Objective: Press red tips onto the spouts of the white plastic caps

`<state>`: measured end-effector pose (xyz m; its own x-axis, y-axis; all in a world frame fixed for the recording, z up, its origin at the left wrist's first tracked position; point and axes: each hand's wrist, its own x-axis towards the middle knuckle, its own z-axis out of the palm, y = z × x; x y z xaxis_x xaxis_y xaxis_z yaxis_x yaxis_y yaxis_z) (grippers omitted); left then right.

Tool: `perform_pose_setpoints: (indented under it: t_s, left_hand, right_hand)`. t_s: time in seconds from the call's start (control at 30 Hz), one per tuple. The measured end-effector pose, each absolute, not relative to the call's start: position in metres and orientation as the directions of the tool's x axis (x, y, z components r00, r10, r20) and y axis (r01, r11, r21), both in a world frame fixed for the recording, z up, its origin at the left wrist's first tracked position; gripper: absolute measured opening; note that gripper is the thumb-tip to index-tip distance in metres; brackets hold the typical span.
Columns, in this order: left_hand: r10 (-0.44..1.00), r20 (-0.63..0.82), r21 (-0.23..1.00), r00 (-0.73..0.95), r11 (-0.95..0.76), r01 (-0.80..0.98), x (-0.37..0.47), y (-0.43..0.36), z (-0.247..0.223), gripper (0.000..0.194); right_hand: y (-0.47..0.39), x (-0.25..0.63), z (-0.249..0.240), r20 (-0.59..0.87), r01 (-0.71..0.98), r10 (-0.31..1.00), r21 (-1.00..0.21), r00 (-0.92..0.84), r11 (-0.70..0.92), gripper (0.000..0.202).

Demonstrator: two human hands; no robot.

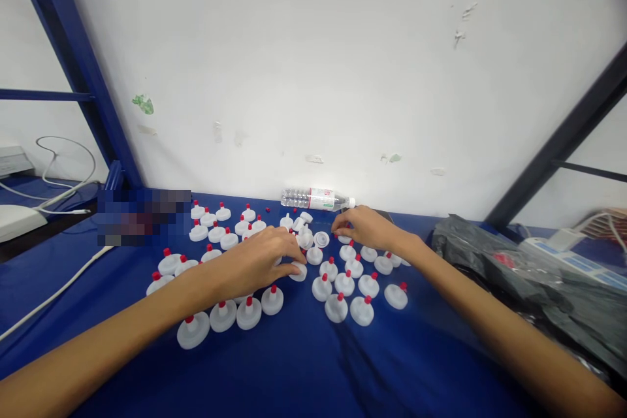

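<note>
Left hand point(270, 253): thumb and fingers pinching white nozzle cap point(298, 273), between groups of red-tipped caps point(336, 309) on blue table point(294, 366). Right hand point(361, 225): fingertips at another cap point(344, 239), cannot tell if gripping.

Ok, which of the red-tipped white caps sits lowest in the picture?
The white cap at the front left, just right of the left forearm; its rim reaches lower than any other's.
</note>
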<state>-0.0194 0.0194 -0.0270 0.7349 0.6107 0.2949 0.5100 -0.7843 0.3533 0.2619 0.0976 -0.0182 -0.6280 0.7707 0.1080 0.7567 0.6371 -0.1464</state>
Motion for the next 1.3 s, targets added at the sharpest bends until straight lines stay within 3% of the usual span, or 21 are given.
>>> perform_pose_setpoints:
  t_s: [0.23,0.6,0.67,0.83,1.03,1.3]
  left_hand:
    - [0.599,0.3,0.387,0.742,-0.788,0.479,-0.021,0.02,-0.028,0.006]
    - [0.594,0.272,0.415,0.758,-0.782,0.464,-0.022,0.021,-0.032,0.007]
    - [0.586,0.274,0.419,0.763,-0.787,0.453,-0.022,0.022,-0.034,0.01]
    - [0.578,0.255,0.403,0.775,-0.792,0.459,-0.02,0.022,-0.032,0.009]
    - [0.599,0.29,0.37,0.746,-0.789,0.49,-0.016,0.017,-0.023,0.016]
    - [0.595,0.412,0.353,0.69,-0.802,0.481,-0.016,0.015,-0.024,0.02]
  right_hand:
    - [0.097,0.261,-0.018,0.099,0.798,0.807,-0.116,-0.583,0.591,0.009]
    - [0.095,0.26,-0.016,0.084,0.795,0.812,-0.17,-0.578,0.583,0.004]
    - [0.096,0.26,-0.017,0.096,0.772,0.799,-0.208,-0.594,0.6,0.002]
    - [0.097,0.262,-0.018,0.119,0.701,0.763,-0.324,-0.636,0.635,0.02]
    - [0.089,0.261,-0.002,0.255,0.584,0.757,-0.506,-0.602,0.635,0.02]
    - [0.059,0.237,0.02,0.189,0.309,0.666,-0.772,-0.722,0.555,0.028]
